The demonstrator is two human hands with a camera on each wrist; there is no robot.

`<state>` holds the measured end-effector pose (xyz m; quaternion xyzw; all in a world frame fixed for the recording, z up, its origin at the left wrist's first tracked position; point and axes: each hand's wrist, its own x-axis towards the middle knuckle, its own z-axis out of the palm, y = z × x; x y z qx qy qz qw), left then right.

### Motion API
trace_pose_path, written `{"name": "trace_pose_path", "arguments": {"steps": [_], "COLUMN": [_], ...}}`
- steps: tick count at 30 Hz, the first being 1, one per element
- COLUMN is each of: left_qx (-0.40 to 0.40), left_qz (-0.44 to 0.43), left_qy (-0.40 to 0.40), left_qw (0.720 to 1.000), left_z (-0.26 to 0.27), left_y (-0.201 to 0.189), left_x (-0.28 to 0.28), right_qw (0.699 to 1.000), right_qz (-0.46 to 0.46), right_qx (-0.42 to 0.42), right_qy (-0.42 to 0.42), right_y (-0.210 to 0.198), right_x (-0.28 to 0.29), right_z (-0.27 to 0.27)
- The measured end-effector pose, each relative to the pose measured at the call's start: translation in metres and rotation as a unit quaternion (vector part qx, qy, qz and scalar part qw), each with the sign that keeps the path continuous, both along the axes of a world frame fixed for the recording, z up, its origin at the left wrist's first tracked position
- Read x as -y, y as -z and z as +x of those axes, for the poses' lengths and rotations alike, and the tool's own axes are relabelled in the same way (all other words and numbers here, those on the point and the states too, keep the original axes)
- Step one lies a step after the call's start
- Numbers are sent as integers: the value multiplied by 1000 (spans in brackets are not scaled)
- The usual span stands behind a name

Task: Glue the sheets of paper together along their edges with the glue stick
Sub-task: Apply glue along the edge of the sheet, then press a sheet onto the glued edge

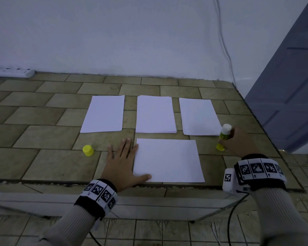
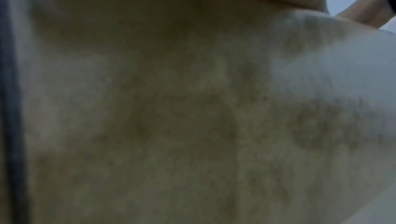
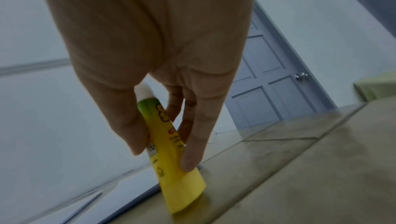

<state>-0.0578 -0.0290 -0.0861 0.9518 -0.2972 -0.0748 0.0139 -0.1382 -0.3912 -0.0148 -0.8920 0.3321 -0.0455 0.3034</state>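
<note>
A single white sheet of paper (image 1: 168, 159) lies crosswise near the front edge of the tiled table (image 1: 43, 112), plain and unmarked, its corners flat. Beyond it sit three stacks of the same white paper in a row: the left stack (image 1: 103, 113), the middle stack (image 1: 155, 114) and the right stack (image 1: 199, 116), each set lengthwise and apart from its neighbours.

The left hand (image 1: 122, 166) lies flat on the table with fingers straight and spread, its thumb resting on the near left corner of the single sheet and its forefinger along that sheet's left edge. It has hold of nothing. The left wrist view is only a blur of tile and skin.

The right hand (image 1: 238, 141) grips the glue stick (image 1: 224, 137), thumb on one side and fingers curled down the other. The stick is a yellow tube shading to green toward the top, with printed lettering on its label, and a white column of glue stands bare at the upper end. It stands a little tilted, its yellow base on the table just beside the near right corner of the right stack.

Its yellow cap (image 1: 88, 150) stands alone on the table, left of the left hand.
</note>
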Motion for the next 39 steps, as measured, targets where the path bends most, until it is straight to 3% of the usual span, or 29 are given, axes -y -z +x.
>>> {"name": "trace_pose_path", "arguments": {"steps": [9,13,16,19,23,27,32,39], "left_qx": [7,12,12,6,6,5,6,4], "left_qz": [-5,1,5,-12,-3,-2,-18,-16], "left_qy": [6,6,2,-1,-7,-8,-7,-9], "left_qw": [1000,1000,1000,1000,1000,1000,1000,1000], "left_z": [0,-1,0,-1,-1,-1,0,-1], "left_y": [3,3,3,4,2,1,5,4], "left_x": [-1,-1,-1,-1,-1,0,-2,-2], "right_qw": [999,986,968,972,980,967,946,950], "right_qz": [-2,84,-3,-38,-66,-138,-154,-174], "right_qx": [13,-135,-233,-161,-68,-140,-261,-212], "right_qy": [33,-41,-91,-166,-173,-163,-118,-149], "right_y": [7,8,1,-9,-14,4,20,24], "right_x": [8,-10,-35,-59,-69,-65,-60,-50], "right_z": [0,-10,-11,7,45,82,98,100]}}
